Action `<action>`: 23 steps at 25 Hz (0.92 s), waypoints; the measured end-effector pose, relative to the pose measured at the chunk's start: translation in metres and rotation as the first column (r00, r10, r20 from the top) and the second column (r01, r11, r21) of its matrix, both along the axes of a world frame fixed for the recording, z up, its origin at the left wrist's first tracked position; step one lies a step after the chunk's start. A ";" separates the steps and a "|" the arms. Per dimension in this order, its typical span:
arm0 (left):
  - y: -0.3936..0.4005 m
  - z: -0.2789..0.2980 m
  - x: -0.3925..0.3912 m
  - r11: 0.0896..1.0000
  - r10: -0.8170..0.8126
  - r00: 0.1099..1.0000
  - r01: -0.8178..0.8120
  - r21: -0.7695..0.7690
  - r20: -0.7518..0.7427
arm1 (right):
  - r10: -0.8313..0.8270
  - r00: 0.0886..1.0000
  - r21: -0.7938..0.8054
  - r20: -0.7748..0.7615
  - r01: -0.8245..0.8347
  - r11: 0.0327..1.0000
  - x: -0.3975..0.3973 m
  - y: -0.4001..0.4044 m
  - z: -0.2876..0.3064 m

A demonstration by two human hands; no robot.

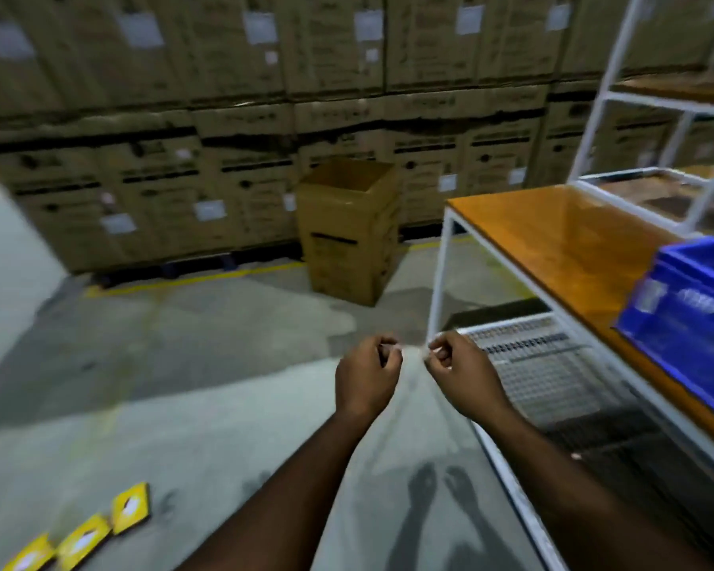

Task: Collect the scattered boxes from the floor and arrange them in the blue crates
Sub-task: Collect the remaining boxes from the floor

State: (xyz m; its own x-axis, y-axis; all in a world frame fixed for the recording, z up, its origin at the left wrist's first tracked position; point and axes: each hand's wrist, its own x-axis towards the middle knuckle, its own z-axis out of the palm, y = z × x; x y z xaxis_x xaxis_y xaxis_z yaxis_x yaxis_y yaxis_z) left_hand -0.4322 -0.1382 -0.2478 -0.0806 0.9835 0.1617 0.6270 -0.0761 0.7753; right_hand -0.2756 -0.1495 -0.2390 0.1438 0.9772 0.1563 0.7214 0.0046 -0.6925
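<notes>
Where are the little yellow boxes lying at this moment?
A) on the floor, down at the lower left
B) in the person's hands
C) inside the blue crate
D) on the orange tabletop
A: the three yellow boxes lie flat on the grey floor at the lower left, far from the blue crate on the orange table.

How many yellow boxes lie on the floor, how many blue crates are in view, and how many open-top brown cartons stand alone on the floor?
Yellow boxes: 3
Blue crate: 1
Open-top brown carton: 1
Total: 5
</notes>
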 end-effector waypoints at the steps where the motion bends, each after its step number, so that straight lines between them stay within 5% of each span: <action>1: -0.003 -0.009 -0.037 0.998 0.064 0.998 -0.064 -0.029 0.004 | 0.048 0.999 -0.051 -0.011 -0.049 0.998 -0.036 0.005 -0.009; 9: -0.060 -0.065 -0.289 0.876 0.450 0.892 -0.435 -0.206 0.029 | 0.455 0.890 -0.273 -0.025 -0.444 0.853 -0.299 0.010 -0.063; 23: -0.105 -0.098 -0.548 0.460 0.871 0.490 -0.831 -0.313 -0.022 | 0.886 0.449 -0.363 -0.116 -0.850 0.383 -0.617 0.046 -0.113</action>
State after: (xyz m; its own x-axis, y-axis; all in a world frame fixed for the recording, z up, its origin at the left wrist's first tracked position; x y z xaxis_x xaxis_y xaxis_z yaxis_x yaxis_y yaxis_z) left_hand -0.9802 -0.2435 -0.3459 -0.8993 0.4097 -0.1530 0.1666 0.6443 0.7464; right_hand -0.8923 -0.1030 -0.3516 -0.8091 0.5423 -0.2264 0.5114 0.4598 -0.7260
